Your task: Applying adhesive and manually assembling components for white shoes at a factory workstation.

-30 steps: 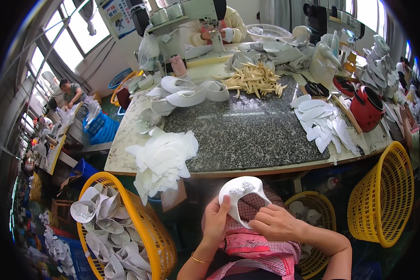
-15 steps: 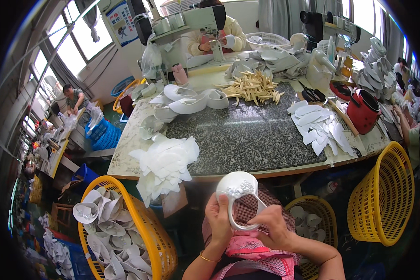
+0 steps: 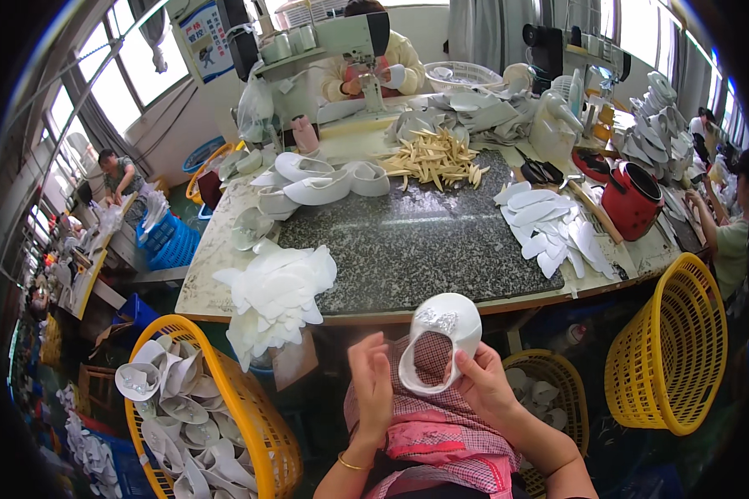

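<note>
A white shoe upper [image 3: 467, 318] with a sparkly patch on its front hangs over my lap, just short of the table edge. My right hand [image 3: 488, 389] grips its right side, thumb on the outer face and fingers partly hidden behind. Left of the upper, my left hand [image 3: 371, 384] is raised with its fingers stretched out, apart from the upper and holding nothing. A pink checked apron [image 3: 441, 437] lies beneath both hands.
A speckled stone slab [image 3: 391, 266] covers the table's middle. Around it are white flat pieces [image 3: 279, 287], beige strips [image 3: 437, 160], a hammer [image 3: 597, 211] and a red pot [image 3: 631, 204]. Yellow baskets [image 3: 268, 416] flank me, the left one full of uppers. A person sews opposite.
My left hand has let go of the upper and drawn left. My right hand now holds it alone, slightly further right and turned. The view has shifted a little.
</note>
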The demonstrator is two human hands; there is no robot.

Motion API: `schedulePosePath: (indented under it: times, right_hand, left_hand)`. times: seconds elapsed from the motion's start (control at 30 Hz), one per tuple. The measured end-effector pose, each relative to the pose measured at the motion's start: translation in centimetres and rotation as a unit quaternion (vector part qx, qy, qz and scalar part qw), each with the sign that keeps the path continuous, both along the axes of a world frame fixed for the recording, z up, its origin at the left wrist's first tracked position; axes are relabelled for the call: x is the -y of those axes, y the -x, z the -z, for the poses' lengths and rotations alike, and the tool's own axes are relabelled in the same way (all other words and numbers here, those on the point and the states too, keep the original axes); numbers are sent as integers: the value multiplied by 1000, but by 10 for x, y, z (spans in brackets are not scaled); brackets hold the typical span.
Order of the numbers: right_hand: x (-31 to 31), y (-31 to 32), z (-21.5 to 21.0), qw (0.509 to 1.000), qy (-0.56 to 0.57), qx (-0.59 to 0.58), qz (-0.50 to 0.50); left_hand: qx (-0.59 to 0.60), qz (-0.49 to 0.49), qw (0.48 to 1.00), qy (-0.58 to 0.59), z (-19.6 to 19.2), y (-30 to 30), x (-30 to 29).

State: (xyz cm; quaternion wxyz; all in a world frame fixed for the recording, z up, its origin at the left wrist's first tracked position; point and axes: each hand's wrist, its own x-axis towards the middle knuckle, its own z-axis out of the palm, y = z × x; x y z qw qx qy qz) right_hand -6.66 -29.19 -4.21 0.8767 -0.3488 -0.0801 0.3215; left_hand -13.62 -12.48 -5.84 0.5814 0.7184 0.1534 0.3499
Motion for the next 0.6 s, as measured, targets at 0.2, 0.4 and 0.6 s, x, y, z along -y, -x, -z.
schedulePosePath:
  times: [0.2,0.4,0.6]
  right_hand:
    - [-3,2,-7,991,49,58,110]
    - [8,25,13,819,255,419,297]
    - [-4,5,8,922,173,220,268]
  left_hand:
    - [32,114,956,-268,-38,11,24]
    - [-17,129,976,-173,-22,9,26]
    - [5,114,970,-213,-30,13,45]
